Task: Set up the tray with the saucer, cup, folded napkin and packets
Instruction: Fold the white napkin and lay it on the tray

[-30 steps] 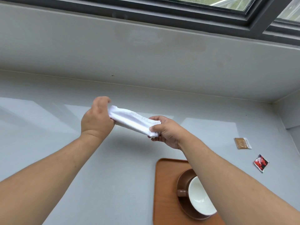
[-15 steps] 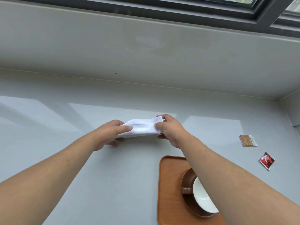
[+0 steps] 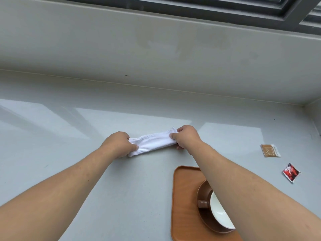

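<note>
Left hand and right hand each closed on an end of the folded napkin low over the counter, cup on saucer on tray, two packets well right

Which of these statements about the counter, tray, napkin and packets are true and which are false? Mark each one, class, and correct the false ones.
1. Both hands hold the white napkin, the left hand at one end and the right hand at the other. True.
2. The napkin lies on the tray. False: it is over the counter, beyond the tray.
3. The cup sits on the saucer on the tray. True.
4. Both packets are on the tray. False: the brown packet and the red packet lie on the counter, to the tray's right.
5. The cup is full of coffee. False: its visible white inside shows no coffee.
</note>
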